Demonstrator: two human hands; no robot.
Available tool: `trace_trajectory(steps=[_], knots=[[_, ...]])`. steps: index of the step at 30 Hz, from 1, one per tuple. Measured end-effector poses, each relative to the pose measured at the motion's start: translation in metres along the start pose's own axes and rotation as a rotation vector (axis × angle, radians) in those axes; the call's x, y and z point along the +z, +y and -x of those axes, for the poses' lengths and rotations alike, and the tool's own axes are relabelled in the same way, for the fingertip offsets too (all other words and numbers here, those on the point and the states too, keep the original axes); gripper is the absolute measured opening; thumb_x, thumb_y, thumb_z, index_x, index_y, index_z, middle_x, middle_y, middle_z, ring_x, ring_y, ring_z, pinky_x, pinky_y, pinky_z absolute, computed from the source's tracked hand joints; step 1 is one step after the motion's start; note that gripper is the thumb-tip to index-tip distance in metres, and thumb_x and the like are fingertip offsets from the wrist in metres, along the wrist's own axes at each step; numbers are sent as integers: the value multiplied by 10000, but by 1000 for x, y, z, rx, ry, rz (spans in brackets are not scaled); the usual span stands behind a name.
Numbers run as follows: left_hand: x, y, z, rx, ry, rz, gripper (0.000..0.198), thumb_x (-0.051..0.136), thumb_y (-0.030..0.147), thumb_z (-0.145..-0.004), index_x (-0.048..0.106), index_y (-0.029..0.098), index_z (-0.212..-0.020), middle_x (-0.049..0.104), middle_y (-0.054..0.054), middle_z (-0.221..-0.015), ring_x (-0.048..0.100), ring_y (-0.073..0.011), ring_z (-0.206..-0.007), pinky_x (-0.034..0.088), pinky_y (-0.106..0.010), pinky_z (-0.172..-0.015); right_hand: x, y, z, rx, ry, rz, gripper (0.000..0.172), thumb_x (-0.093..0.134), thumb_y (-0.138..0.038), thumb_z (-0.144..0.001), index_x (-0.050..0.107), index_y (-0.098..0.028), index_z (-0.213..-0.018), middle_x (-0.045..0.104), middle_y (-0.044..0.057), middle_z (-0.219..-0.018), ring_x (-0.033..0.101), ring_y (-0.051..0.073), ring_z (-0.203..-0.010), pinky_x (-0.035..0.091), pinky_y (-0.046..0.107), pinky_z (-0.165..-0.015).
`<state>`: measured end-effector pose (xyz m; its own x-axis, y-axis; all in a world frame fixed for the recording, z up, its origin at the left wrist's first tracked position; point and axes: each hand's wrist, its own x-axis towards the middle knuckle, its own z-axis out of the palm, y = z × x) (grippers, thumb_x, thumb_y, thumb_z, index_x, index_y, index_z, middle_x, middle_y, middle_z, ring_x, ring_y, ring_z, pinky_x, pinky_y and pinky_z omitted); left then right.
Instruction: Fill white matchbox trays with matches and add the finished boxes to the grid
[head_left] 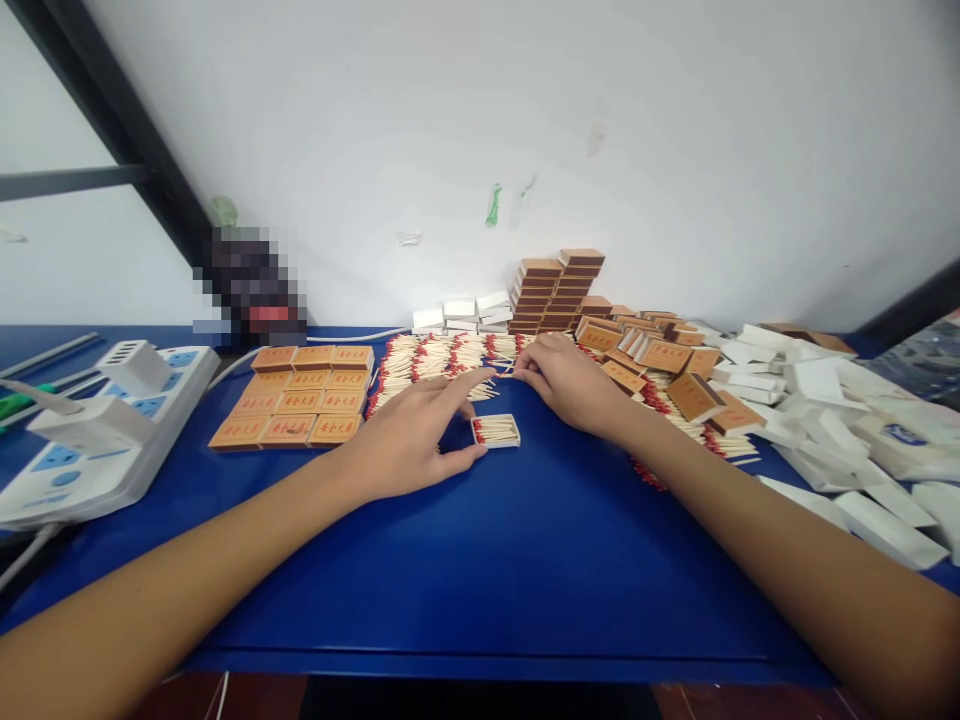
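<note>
- Left hand (pixel 409 435) is lying on the blue table (pixel 525 560), fingers spread and gripping nothing.
- Its thumb is touching the left end of the tray, and its index finger is stretching out toward the loose matches (pixel 442 358).
- Small white tray (pixel 496 430) is sitting flat on the table between the two hands. It is open on top and filled with red-tipped matches lying side by side.
- Right hand (pixel 574 385) is resting palm down just behind and right of the tray, fingers curling at the edge of the match pile. Cannot tell whether it is pinching any matches, since the fingertips are hidden.
- The hands are sitting close together but not touching.
- Loose matches are lying in rows behind the tray, up toward the wall.
- Closed orange matchboxes (pixel 296 405) are lying in a neat grid to the left of the left hand.
- Stack of brown boxes (pixel 555 290) is standing against the wall, with white trays (pixel 461 312) just left of it.
- Jumbled orange sleeves (pixel 664 358) are lying beside the right hand, mixed in with matches.
- White empty trays (pixel 825 420) are piling up at far right.
- Power strip (pixel 90 440) with plugs in it is sitting at far left.
</note>
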<state>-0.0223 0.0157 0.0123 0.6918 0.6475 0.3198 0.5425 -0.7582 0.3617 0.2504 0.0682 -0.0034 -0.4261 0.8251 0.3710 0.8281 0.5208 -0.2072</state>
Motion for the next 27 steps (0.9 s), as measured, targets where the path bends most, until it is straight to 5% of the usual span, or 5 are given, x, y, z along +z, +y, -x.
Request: trace_trajectory(steps=[8, 16, 27], knots=[[-2, 2, -2, -32, 29, -49, 768, 722, 321, -961, 344, 222, -1623, 758, -68, -1159, 683, -283, -1173, 542, -462, -1032, -30, -30, 20, -105, -7, -102, 138, 520, -213, -1036, 628, -209, -949, 636, 101, -980, 574, 270, -978, 460, 385, -852], [-2, 1, -1, -50, 23, -52, 791, 737, 340, -954, 335, 252, -1630, 749, -86, -1222, 673, -296, -1221, 532, -478, -1054, -23, -58, 35, -218, -105, -164, 142, 524, -181, -1049, 602, -211, -934, 647, 89, -996, 596, 244, -970, 458, 349, -827], [-2, 3, -1, -22, 9, -1, 757, 714, 303, -962, 343, 270, -1621, 752, -47, -1165, 678, -266, -1165, 544, -443, -1030, -15, -14, 14, 8, 42, -20, 119, 587, -252, -1018, 691, -196, -1004, 662, 85, -911, 615, 265, -905, 452, 374, -793]])
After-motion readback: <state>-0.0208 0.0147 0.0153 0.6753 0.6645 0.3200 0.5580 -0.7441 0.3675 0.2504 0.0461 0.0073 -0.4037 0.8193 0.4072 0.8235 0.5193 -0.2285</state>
